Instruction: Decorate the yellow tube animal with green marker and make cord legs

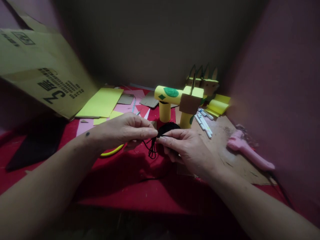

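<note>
A bundle of black cord is held up between my two hands, with loose loops dangling under the fingertips. My left hand pinches it from the left, thumb against fingers. From the right, my right hand pinches the same cord, the fingertips of both hands nearly meeting. Just behind the cord stands a paper-tube figure, yellow with green patches and a brown cardboard piece at its right end. Below my left hand, part of a yellow curved handle shows.
Yellow paper sheets and cardboard scraps lie back left, beside a large carton. White markers and a pink glue gun rest on a cardboard sheet at right. Red cloth covers the table.
</note>
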`<state>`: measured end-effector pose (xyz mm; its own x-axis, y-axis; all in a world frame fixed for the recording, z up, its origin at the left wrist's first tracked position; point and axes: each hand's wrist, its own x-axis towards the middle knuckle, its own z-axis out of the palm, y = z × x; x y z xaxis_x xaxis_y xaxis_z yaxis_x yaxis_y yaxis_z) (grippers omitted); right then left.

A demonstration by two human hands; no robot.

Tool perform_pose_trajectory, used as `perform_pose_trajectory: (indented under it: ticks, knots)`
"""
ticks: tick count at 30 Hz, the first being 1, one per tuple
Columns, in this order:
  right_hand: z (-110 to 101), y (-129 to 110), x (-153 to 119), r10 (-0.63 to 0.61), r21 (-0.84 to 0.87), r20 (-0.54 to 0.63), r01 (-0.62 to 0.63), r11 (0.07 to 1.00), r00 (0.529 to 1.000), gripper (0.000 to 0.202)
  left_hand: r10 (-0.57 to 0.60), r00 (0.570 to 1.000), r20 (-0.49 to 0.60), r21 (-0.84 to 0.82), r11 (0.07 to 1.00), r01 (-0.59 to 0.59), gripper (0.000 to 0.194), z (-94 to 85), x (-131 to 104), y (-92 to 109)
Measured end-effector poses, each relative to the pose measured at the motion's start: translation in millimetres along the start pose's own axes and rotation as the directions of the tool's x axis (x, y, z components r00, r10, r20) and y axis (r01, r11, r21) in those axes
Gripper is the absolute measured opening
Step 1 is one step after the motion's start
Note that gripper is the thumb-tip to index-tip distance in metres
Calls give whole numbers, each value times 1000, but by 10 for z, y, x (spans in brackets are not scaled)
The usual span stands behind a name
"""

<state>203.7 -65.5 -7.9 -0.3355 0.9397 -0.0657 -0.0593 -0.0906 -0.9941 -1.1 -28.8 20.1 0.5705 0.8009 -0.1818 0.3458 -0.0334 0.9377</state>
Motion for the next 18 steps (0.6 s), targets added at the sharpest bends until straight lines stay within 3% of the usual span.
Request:
perform_pose_trajectory:
  ticks: [4, 7, 14, 18]
  knots:
    - [-5, -2, 8, 25, -11, 24, -25, 1000, 999, 33, -61, 998, -30, 58, 996, 63, 19, 6, 23, 3]
    - [-7, -12, 7, 59, 13, 50, -59, 998, 997, 33, -35, 998, -44, 49, 998, 37, 19, 4, 31, -7]
    - [-28, -3, 16, 140, 125, 84, -150, 981, 987, 27, -2, 1000, -22, -213, 977, -3, 13, 4, 53, -65]
    - [-32, 7, 21, 139, 111, 91, -149, 983, 986, 29, -29, 1000, -13, -245, 969, 25, 12, 18, 54, -57]
